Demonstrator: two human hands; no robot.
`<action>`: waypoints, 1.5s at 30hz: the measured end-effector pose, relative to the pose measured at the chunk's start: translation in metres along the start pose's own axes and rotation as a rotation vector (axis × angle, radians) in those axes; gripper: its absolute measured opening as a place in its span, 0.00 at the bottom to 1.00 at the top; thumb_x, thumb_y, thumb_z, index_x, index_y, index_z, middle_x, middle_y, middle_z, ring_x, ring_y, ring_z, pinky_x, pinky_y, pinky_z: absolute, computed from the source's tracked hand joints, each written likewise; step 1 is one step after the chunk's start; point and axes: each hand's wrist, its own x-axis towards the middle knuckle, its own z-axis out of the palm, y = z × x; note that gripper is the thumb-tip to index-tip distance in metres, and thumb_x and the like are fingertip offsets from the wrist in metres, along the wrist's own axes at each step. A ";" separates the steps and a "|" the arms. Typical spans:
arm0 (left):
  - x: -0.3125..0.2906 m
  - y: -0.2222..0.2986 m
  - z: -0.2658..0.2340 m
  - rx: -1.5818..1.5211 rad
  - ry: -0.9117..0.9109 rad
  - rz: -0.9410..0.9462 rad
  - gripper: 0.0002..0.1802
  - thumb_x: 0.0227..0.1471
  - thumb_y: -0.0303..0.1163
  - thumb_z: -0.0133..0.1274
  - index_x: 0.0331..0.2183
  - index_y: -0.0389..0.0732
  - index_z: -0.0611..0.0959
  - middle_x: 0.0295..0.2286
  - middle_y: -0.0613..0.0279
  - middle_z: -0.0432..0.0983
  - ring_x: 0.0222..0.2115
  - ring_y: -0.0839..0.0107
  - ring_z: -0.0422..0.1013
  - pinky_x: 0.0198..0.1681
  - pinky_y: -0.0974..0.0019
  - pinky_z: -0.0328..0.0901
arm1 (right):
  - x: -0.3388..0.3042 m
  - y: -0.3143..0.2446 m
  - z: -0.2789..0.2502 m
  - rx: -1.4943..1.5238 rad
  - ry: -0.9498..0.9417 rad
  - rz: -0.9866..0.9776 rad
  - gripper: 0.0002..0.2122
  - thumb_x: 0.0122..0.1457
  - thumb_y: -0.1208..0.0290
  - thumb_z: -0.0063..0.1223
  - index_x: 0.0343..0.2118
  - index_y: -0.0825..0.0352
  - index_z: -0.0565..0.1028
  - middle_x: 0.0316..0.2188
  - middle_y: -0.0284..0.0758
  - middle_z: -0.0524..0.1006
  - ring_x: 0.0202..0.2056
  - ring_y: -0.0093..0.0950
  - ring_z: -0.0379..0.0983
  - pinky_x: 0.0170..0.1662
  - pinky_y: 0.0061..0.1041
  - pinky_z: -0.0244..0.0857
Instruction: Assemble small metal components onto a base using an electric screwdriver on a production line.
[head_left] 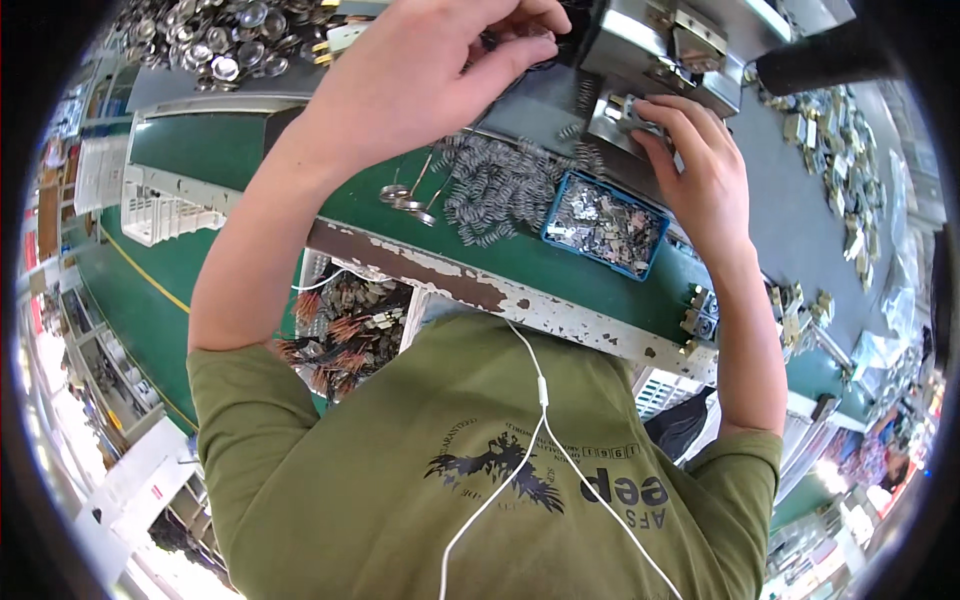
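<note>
My left hand [430,75] reaches to the far middle of the bench, its thumb and fingers closed together over a dark area. Whatever they grip is too hidden to name. My right hand [705,165] is at a metal block fixture [612,128], with thumb and fingers pinched on a small silvery metal part [630,112] there. Below the fixture lies a loose heap of coil springs [500,190]. Beside the heap sits a blue tray [553,240] of small flat metal pieces. Several round metal parts with thin stems [410,200] lie left of the springs.
A metal machine [700,45] stands behind the fixture, with a black cylinder [820,62] to its right. Shiny round caps [225,50] are piled far left. Small assemblies [845,160] cover the right side. The bench's chipped edge [470,285] runs before me; wired parts [350,320] sit below.
</note>
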 end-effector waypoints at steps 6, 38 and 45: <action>-0.007 -0.020 0.000 -0.063 0.002 0.101 0.09 0.61 0.28 0.57 0.43 0.36 0.80 0.32 0.53 0.78 0.33 0.63 0.78 0.38 0.63 0.72 | -0.003 -0.027 -0.007 -0.078 -0.011 -0.076 0.16 0.53 0.76 0.66 0.46 0.60 0.82 0.49 0.35 0.80 0.48 0.39 0.76 0.51 0.37 0.71; 0.033 -0.052 0.045 0.190 0.071 0.499 0.07 0.54 0.28 0.61 0.36 0.42 0.81 0.32 0.62 0.80 0.34 0.60 0.78 0.38 0.60 0.71 | -0.029 -0.031 -0.064 0.255 -0.395 0.313 0.12 0.68 0.75 0.50 0.51 0.69 0.80 0.22 0.35 0.79 0.22 0.21 0.77 0.28 0.21 0.70; 0.043 -0.033 0.091 0.075 -0.026 0.469 0.05 0.53 0.29 0.58 0.34 0.41 0.83 0.30 0.60 0.79 0.32 0.58 0.78 0.38 0.57 0.72 | -0.051 -0.020 -0.047 0.465 -0.174 0.509 0.16 0.62 0.82 0.57 0.53 0.69 0.79 0.32 0.35 0.81 0.32 0.20 0.79 0.38 0.22 0.73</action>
